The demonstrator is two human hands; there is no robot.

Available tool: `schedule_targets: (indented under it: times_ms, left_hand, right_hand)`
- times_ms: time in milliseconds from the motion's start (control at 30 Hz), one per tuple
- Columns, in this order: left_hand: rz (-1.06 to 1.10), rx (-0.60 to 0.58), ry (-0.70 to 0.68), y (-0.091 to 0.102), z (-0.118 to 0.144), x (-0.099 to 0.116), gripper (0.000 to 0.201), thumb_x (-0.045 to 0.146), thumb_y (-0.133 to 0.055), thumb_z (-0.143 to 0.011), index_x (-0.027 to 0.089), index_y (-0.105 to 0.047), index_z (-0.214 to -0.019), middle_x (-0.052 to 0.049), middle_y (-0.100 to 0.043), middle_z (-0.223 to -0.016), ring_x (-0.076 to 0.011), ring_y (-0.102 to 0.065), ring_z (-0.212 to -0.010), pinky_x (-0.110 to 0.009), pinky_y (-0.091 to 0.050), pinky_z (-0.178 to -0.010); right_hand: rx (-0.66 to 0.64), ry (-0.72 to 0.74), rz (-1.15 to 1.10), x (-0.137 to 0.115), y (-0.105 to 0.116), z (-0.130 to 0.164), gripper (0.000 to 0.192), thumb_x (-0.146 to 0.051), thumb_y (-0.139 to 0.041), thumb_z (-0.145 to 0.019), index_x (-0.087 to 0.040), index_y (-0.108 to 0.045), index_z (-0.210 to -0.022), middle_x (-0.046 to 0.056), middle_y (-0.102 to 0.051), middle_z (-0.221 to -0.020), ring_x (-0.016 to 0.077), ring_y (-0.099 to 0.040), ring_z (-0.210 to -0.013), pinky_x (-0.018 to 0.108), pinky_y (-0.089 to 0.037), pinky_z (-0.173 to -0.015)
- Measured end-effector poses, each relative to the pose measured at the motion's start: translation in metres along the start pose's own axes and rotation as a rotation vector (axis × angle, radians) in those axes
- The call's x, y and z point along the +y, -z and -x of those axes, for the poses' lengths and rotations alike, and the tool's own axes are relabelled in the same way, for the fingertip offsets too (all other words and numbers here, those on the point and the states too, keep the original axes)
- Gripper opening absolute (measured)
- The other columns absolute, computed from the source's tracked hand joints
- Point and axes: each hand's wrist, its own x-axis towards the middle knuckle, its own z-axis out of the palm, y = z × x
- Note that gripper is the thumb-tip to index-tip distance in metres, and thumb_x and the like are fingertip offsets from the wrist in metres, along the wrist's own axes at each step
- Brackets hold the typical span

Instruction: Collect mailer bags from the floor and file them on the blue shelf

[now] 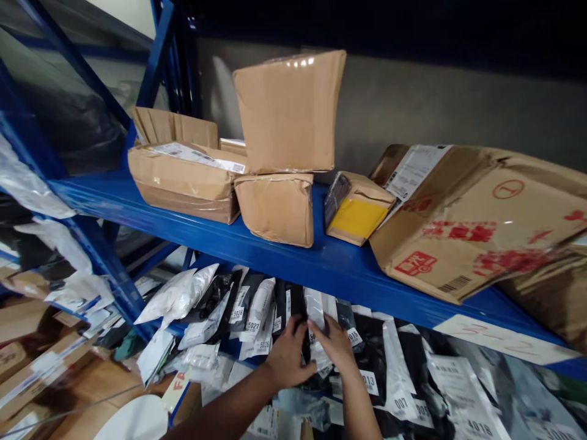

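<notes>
Both our left hand (288,357) and right hand (337,343) grip black mailer bags (293,305); tugging could spill the neighbouring numbered bags (257,311).

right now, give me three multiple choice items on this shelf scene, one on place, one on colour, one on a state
1. Where are the left hand and right hand?
A. on the upper boxes
B. among the mailer bags below the shelf
C. on the floor

2. What colour is the shelf?
A. blue
B. red
C. grey

3. How does the top box stand?
A. flattened
B. open and emptied
C. closed, stacked on a smaller box

Answers: 1 B, both hands lie on the numbered bags; 2 A, the beam is blue; 3 C, it sits taped atop another.
</notes>
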Motion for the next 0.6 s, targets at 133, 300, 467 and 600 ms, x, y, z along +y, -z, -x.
schedule_targets:
  times_ms: [133,300,467,600]
  left_hand:
    - [-0.219,0.221,0.216,0.006,0.016,-0.045,0.066,0.036,-0.05,-0.08,0.007,-0.037,-0.138,-0.024,-0.027,-0.149,-0.0393,-0.013,-0.141,-0.059,-0.011,-0.113]
    - [-0.406,0.495,0.339,0.06,0.014,-0.089,0.077,0.057,-0.054,-0.077,0.01,-0.042,-0.136,-0.024,-0.033,-0.146,-0.0433,-0.018,-0.138,-0.058,-0.018,-0.11]
    - [-0.192,0.609,0.884,0.172,0.021,-0.174,0.082,0.063,-0.038,-0.082,0.006,-0.032,-0.14,-0.03,-0.038,-0.138,-0.0439,-0.035,-0.131,-0.053,-0.028,-0.106]
    - [-0.045,0.404,0.902,0.215,0.039,-0.244,0.082,0.061,-0.043,-0.08,0.003,-0.037,-0.138,-0.028,-0.049,-0.133,-0.0411,-0.049,-0.122,-0.048,-0.041,-0.099]
  right_hand:
    - [-0.02,-0.029,0.248,-0.016,-0.003,0.01,0.064,-0.055,-0.052,-0.077,-0.015,-0.056,-0.126,0.01,-0.045,-0.142,0.0377,-0.042,-0.126,0.05,-0.037,-0.103]
    - [0.013,0.018,0.265,-0.003,-0.012,0.007,0.058,-0.05,-0.05,-0.079,-0.015,-0.059,-0.124,0.008,-0.048,-0.14,0.0333,-0.043,-0.127,0.044,-0.037,-0.105]
    - [0.034,0.058,0.231,0.012,-0.02,0.0,0.057,-0.052,-0.047,-0.081,-0.014,-0.062,-0.12,0.009,-0.051,-0.137,0.0319,-0.043,-0.128,0.042,-0.035,-0.107]
    - [0.072,0.081,0.204,0.018,-0.025,-0.002,0.055,-0.053,-0.047,-0.08,-0.015,-0.064,-0.116,0.01,-0.052,-0.135,0.0319,-0.046,-0.125,0.043,-0.038,-0.105]
